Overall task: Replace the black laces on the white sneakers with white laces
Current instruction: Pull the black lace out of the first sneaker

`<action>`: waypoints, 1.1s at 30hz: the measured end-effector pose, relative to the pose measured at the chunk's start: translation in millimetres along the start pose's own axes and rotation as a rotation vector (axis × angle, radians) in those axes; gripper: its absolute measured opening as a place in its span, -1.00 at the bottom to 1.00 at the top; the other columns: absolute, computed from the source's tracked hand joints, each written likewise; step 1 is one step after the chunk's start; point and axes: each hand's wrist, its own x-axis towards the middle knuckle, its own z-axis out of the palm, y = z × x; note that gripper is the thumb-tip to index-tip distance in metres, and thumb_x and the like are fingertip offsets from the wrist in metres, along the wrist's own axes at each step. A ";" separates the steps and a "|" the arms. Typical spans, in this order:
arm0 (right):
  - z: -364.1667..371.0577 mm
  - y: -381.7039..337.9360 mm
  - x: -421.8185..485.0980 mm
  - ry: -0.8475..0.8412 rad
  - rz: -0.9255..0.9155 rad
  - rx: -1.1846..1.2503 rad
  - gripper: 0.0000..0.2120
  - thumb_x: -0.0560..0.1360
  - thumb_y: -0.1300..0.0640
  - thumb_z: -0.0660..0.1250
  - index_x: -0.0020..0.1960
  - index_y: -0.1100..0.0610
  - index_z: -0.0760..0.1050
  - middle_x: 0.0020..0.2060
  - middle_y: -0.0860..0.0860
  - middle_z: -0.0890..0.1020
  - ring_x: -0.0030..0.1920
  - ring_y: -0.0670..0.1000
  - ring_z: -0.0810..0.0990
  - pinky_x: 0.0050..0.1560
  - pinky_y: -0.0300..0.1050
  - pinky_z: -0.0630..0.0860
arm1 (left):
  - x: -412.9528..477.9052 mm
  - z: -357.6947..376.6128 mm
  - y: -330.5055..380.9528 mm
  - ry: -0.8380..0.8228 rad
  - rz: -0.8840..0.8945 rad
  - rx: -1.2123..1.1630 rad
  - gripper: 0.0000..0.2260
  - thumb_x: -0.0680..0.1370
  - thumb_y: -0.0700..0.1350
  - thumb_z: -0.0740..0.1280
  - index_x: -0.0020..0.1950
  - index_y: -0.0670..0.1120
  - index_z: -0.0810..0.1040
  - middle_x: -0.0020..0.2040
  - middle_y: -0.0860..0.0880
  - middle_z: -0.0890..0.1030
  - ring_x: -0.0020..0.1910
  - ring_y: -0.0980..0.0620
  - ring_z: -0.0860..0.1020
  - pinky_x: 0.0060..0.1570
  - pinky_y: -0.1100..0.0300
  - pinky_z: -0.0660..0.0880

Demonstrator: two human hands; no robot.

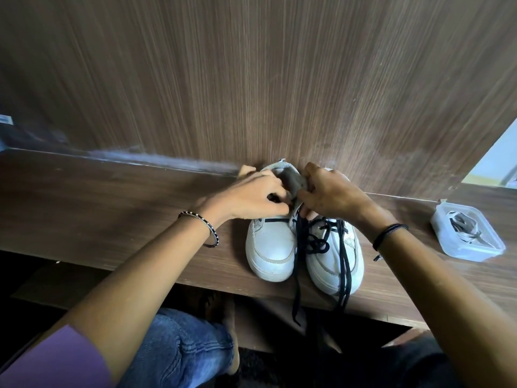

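Two white sneakers stand side by side on the wooden shelf (112, 208), toes toward me. The left sneaker (270, 247) shows one black lace bar across its lowest eyelets, and its grey tongue stands up between my hands. My left hand (251, 197) has its fingers curled at that sneaker's eyelets. My right hand (330, 194) pinches the black lace (300, 247), whose ends trail down past the shelf's front edge. The right sneaker (335, 259) is laced in black with loose loops. White laces (464, 229) lie in a clear plastic container (470, 252) to the right.
A tall wood-grain panel (251, 79) rises right behind the sneakers. The shelf's front edge runs just below the toes. My knees in blue jeans (179, 351) are under the shelf. A bright opening (498, 161) shows at far right.
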 end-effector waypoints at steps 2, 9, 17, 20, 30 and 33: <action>1.4 2.9 2.0 -0.003 0.004 -0.022 -0.86 0.54 0.11 0.27 0.00 0.10 0.32 -0.19 0.10 0.69 -0.16 0.10 0.66 -0.22 -0.15 0.55 | 2.0 4.8 0.0 -0.030 0.028 0.022 -0.64 0.47 0.19 0.21 -0.05 -0.02 0.66 -0.13 0.07 0.58 0.08 0.15 0.45 0.27 -0.04 0.20; 1.2 4.4 1.8 -0.020 0.008 0.021 -0.87 0.56 0.13 0.28 0.01 0.12 0.33 -0.22 0.09 0.70 -0.25 0.04 0.71 -0.29 -0.16 0.57 | 4.8 10.5 0.4 0.119 0.105 0.078 -0.79 0.59 -0.05 0.33 -0.19 -0.08 0.64 -0.28 0.09 0.56 -0.06 0.35 0.43 0.41 0.06 0.00; -1.4 1.7 -0.7 -0.006 -0.035 0.018 -0.89 0.59 0.09 0.23 -0.02 0.12 0.33 -0.30 0.07 0.71 -0.25 0.07 0.71 -0.19 0.00 0.65 | 11.4 7.7 -1.0 0.506 -0.281 -0.272 -0.73 0.57 -0.19 0.31 -0.31 -0.27 0.53 -0.44 -0.11 0.43 -0.35 -0.02 0.43 -0.08 0.19 0.42; -1.6 2.1 -1.0 -0.020 -0.042 0.013 -0.91 0.59 0.11 0.22 0.00 0.12 0.35 -0.30 0.04 0.71 -0.22 0.05 0.71 -0.16 -0.01 0.63 | 15.1 10.4 -2.7 0.599 -0.403 -0.527 -0.77 0.55 -0.14 0.36 -0.27 -0.22 0.64 -0.39 -0.13 0.53 -0.36 0.08 0.45 -0.30 0.20 0.33; -0.6 4.3 0.5 -0.020 -0.008 0.015 -0.87 0.52 0.12 0.27 0.03 0.11 0.38 -0.19 0.10 0.69 -0.16 0.09 0.69 -0.20 -0.06 0.60 | 1.7 8.9 -3.4 0.040 -0.120 -0.384 -0.67 0.46 0.14 0.37 -0.22 -0.14 0.57 -0.22 -0.11 0.47 -0.15 0.07 0.43 -0.02 0.08 0.44; -0.4 3.8 1.2 -0.023 -0.010 0.029 -0.90 0.54 0.13 0.26 0.02 0.10 0.38 -0.23 0.07 0.70 -0.25 0.02 0.71 -0.31 -0.18 0.56 | 1.2 11.2 -2.8 0.027 -0.074 -0.264 -0.55 0.45 0.39 0.36 -0.17 0.00 0.65 -0.06 0.01 0.61 0.14 0.13 0.49 0.26 -0.04 0.40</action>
